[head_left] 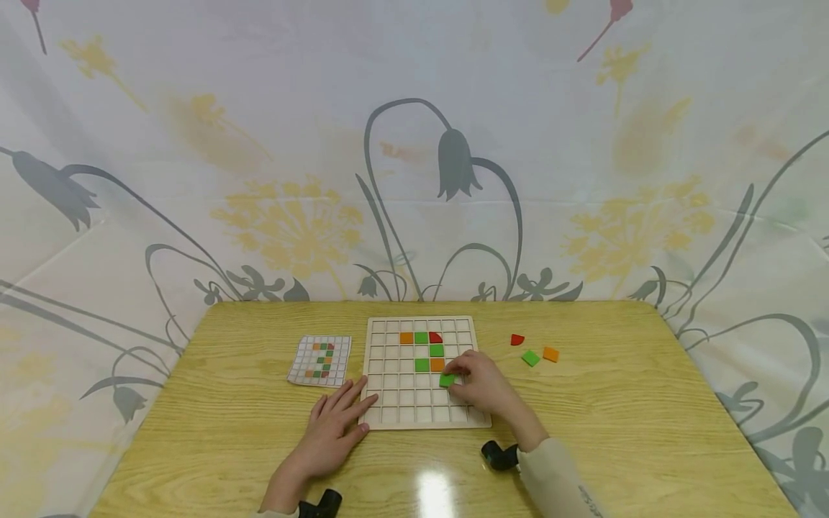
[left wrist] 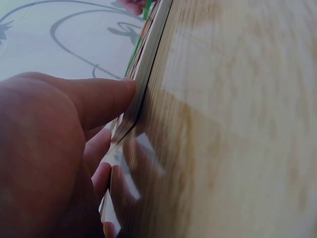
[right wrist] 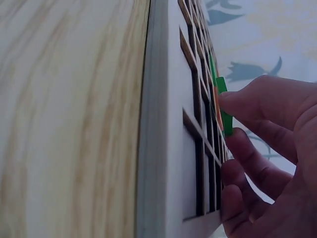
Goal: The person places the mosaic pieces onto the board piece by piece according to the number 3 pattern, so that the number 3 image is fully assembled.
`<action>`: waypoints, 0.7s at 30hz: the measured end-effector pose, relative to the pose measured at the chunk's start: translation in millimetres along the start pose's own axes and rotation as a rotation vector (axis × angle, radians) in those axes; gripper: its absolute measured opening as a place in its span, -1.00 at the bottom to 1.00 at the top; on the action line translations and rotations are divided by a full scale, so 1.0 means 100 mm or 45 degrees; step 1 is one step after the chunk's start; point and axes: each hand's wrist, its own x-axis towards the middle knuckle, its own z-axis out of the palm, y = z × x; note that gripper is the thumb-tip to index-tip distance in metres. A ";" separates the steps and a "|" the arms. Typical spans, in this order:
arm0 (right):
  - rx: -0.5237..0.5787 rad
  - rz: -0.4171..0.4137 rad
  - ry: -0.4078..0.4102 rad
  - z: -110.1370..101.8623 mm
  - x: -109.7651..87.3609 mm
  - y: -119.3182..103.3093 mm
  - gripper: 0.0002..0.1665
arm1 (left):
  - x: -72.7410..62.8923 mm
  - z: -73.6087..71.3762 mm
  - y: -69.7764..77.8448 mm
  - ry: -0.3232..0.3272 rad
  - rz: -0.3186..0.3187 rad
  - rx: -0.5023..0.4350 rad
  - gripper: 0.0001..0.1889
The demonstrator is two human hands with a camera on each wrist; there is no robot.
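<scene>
A square wooden grid board (head_left: 391,416) lies on the table, with orange, green and red tiles set in several of its cells. My right hand (head_left: 482,385) pinches a green square tile (head_left: 446,380) between thumb and fingers, over the cells just below an orange tile (head_left: 437,365). In the right wrist view that green tile (right wrist: 226,116) stands tilted above the grid. My left hand (head_left: 330,435) rests at the board's left edge with its fingers spread. The left wrist view shows its thumb (left wrist: 106,96) against the board's side.
A paper card (head_left: 301,363) printed with a coloured grid pattern lies left of the board. To the right are a loose red quarter-round tile (head_left: 517,339), a green tile (head_left: 530,358) and an orange tile (head_left: 550,354). A patterned curtain (head_left: 414,237) hangs behind the table.
</scene>
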 end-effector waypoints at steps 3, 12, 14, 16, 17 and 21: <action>-0.006 -0.021 -0.020 0.03 0.02 0.00 -0.81 | 0.00 0.00 0.00 -0.002 -0.008 -0.003 -0.52; 0.005 0.047 -0.020 0.05 0.03 0.01 -0.80 | 0.01 0.02 -0.03 -0.006 -0.005 0.023 -0.51; 0.037 0.074 -0.025 0.04 0.03 -0.01 -0.80 | 0.01 0.02 -0.03 -0.006 -0.005 0.019 -0.51; 0.071 0.103 -0.034 0.03 0.03 -0.02 -0.80 | 0.01 0.02 -0.03 -0.006 -0.005 0.018 -0.51; 0.082 0.114 -0.037 0.03 0.03 -0.02 -0.80 | 0.01 0.02 -0.04 -0.005 -0.003 0.019 -0.51; 0.136 0.146 -0.040 0.04 0.03 -0.01 -0.81 | 0.01 0.02 -0.04 -0.008 0.001 0.020 -0.51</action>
